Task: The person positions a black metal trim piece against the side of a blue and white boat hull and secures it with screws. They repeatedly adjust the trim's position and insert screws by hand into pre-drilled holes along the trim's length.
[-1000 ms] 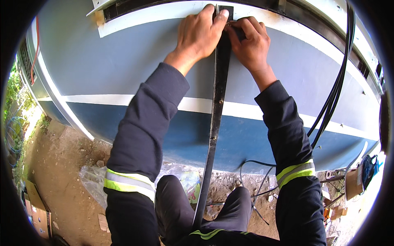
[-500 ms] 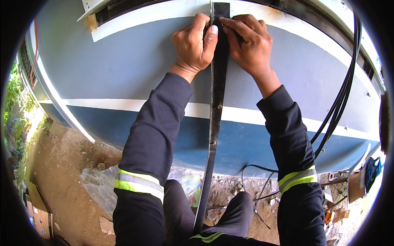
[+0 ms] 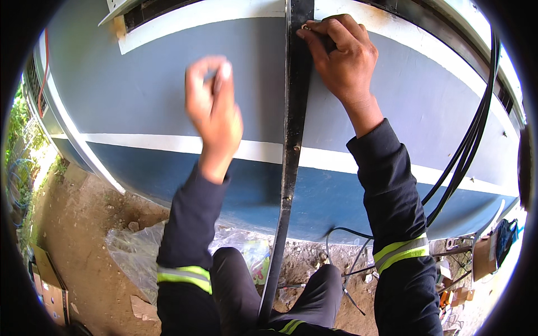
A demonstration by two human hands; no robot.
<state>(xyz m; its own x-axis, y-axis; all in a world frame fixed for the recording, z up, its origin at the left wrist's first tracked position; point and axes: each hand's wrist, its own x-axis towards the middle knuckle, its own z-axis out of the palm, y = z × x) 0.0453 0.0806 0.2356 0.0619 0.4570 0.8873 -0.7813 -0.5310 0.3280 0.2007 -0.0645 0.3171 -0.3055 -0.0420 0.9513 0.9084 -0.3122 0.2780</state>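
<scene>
A long black bar stands upright against a curved grey, white and blue body. At its upper end my right hand is closed in a pinch around a small round metal fastener, held at the bar's face. Lower down, a brass-coloured fastener sits in the bar. To the left, apart from the bar and in front of the grey surface, my left hand is blurred by motion. Its fingers are curled toward the thumb; whatever may be between them cannot be made out.
Black cables hang at the right, with a loose cable near the ground. Clear plastic sheeting lies on the dirt. A cardboard box is at lower left, another box at right. The bar's lower end reaches between my knees.
My left hand has let go of the bar and moved left and down. The right hand stays at the bar's upper end, and the small fastener now shows in its fingers.
</scene>
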